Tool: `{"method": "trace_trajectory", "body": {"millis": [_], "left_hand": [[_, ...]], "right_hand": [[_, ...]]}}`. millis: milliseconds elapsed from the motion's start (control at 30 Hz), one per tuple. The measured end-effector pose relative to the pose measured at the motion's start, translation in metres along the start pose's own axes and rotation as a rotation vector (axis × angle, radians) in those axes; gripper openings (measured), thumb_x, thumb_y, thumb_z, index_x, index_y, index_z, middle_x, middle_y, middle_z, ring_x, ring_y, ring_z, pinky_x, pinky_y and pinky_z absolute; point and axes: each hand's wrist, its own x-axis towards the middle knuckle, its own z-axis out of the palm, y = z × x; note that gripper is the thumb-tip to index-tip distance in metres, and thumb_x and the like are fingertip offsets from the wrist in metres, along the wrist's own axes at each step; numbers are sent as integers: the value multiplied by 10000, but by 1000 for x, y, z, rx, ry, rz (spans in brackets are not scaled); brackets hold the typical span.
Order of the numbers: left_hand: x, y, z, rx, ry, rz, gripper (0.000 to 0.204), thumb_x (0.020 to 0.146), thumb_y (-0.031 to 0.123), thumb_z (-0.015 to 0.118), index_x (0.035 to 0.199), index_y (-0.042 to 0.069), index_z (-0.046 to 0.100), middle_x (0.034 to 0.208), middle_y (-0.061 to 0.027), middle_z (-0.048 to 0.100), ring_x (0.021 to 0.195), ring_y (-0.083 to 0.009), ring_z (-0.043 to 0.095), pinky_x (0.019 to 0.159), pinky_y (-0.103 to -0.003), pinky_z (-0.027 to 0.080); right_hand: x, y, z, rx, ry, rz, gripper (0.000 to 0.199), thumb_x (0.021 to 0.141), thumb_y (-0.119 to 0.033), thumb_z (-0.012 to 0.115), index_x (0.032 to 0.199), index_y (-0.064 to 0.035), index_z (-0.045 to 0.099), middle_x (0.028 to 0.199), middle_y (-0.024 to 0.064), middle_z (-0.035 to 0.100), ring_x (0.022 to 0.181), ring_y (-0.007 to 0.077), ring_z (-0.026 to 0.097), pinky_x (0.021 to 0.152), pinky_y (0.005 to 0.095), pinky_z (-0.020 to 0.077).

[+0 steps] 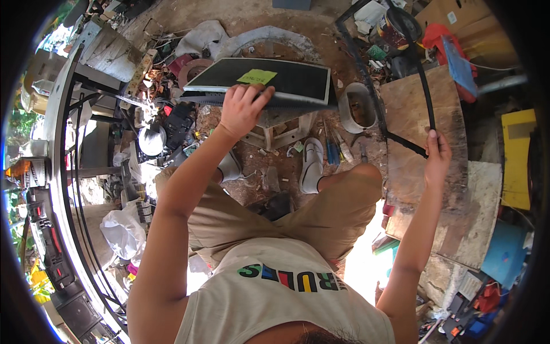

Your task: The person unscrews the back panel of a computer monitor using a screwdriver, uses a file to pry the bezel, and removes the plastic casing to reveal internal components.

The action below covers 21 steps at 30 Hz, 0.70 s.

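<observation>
Dark screen [301,80], slim black frame [407,145]

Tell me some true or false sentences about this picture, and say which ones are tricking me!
1. The left hand is on the near edge of a dark panel. True.
2. The note on that panel is red. False: it is yellow-green.
3. The right hand touches a black frame. True.
4. The oval container stands to the left of the panel. False: it is to the right.
5. Both shoes are black. False: they are white.
</observation>
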Motion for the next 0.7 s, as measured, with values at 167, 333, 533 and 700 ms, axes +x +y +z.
{"method": "trace_trajectory", "body": {"millis": [167,333,533,700], "left_hand": [[-62,25,34,-21,-60,-79,476,744,155,613,1208,262,596,1218,-25,571,1072,-233,545,936,-418,393],[-84,36,52,-42,-46,-110,464,771,156,599,1217,273,561,1425,-90,457,1240,-274,490,1067,-463,331],[-121,48,77,-144,20,-214,447,785,192,609,1222,277,566,1423,-85,459,1248,-281,485,1086,-491,328],[-110,45,66,-99,143,-224,347,801,211,576,1146,250,594,1346,-81,524,1253,-270,470,1069,-499,356]], "right_hand": [[-19,-17,2,62,67,-55,310,937,-300,659,1089,-30,667,772,-44,505,678,49,406,627,224,354],[-37,-72,76,403,-95,-83,367,981,-293,577,1253,-47,575,766,-13,510,674,81,460,688,271,458],[-97,-150,239,508,-422,269,364,1008,-254,504,1301,-39,524,775,22,566,645,107,514,734,312,534],[-124,-164,350,467,-779,427,351,1000,-248,511,1220,19,574,737,49,587,614,121,508,576,253,398]]}}
